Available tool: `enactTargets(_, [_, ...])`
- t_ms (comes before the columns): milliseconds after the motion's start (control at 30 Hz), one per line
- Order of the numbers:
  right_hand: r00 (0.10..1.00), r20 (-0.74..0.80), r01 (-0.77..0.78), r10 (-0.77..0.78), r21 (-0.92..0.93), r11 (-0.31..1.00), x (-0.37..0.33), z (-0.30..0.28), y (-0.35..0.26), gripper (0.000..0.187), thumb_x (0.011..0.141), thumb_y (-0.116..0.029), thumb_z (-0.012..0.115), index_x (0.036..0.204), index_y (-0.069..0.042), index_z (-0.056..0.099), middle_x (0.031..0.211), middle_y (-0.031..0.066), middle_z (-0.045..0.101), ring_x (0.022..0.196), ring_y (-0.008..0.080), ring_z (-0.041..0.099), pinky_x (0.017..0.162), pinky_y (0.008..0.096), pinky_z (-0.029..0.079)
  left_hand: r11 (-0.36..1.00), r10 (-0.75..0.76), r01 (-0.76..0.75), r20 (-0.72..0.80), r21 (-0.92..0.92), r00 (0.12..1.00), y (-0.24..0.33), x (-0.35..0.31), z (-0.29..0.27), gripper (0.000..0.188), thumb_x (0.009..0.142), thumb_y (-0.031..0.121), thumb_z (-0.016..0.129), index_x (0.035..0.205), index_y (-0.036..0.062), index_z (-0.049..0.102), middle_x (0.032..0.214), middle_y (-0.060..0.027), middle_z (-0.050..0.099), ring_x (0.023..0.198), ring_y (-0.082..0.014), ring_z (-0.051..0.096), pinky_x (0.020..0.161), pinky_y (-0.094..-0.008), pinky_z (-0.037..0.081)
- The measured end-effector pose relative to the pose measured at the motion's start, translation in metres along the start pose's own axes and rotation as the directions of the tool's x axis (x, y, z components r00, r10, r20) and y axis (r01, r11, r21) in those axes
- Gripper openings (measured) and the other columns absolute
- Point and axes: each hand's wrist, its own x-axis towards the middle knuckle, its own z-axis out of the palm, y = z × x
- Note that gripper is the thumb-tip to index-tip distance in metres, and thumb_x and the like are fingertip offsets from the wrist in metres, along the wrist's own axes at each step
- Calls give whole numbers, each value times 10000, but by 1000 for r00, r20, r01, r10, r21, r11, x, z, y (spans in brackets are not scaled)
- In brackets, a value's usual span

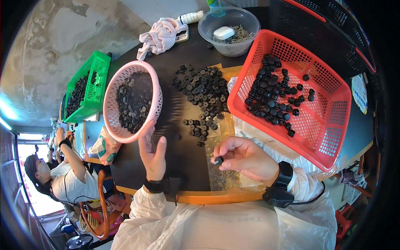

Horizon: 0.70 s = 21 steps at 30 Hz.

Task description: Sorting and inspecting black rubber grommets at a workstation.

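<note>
Between the thumb and fingertips of my right hand (246, 160) is a small round black knob (218, 160) with a pale metal-looking spot on its face. My left hand (153, 156) has its fingers stretched out and holds nothing that shows. Its fingertips overlap the near rim of a pink round basket (156, 81); whether they touch it I cannot tell. Many small black ring-shaped pieces (135, 100) lie in that basket. A heap of similar black pieces (208, 85) spreads over the table between the baskets. Finished-looking black knobs (273, 89) fill the left part of a red basket (325, 125).
A clear bowl (233, 49) with thin metal pins and a white object stands at the back. Beside it lie a pink cloth (160, 36) and a white bottle (191, 17). A green basket (98, 71) stands at the left. Another person (71, 179) sits further left.
</note>
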Motion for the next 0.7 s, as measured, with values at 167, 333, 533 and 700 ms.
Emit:
enactTargets(167, [997, -55, -39, 46, 135, 990, -1, 1, 1, 209, 957, -45, 568, 1165, -23, 570, 1106, 51, 589, 1028, 148, 596, 894, 299, 508, 990, 6, -6, -4, 140, 1000, 3, 7, -4, 360, 882, -73, 534, 1236, -7, 539, 1322, -147, 551, 1254, -234, 513, 1070, -354, 373])
enactTargets(333, [995, -47, -84, 90, 113, 990, -3, 2, 1, 213, 983, -77, 537, 1184, -12, 563, 1081, 48, 589, 950, 133, 606, 864, 291, 513, 754, 298, -487, 432, 440, 851, 20, 39, 26, 491, 751, -157, 507, 1206, 8, 590, 1341, -209, 515, 1231, -385, 517, 1035, -404, 430])
enactTargets(533, [989, -28, -147, 145, -58, 987, -3, 0, 2, 210, 966, -77, 567, 1163, -5, 576, 1084, 47, 588, 889, 125, 613, 851, 294, 519, 667, 249, -473, 426, 575, 870, -12, 78, 46, 526, 795, -92, 499, 1317, -28, 497, 1402, -215, 454, 1294, -376, 453, 1043, -410, 430])
enactTargets(700, [987, -20, -159, 158, -68, 985, -3, 0, 2, 205, 954, -73, 581, 1145, 2, 586, 1125, 60, 579, 902, 127, 608, 850, 305, 518, 714, 248, -429, 373, 553, 894, -10, 77, 44, 332, 839, -3, 604, 1171, 1, 613, 1246, -158, 573, 1142, -341, 562, 962, -398, 475])
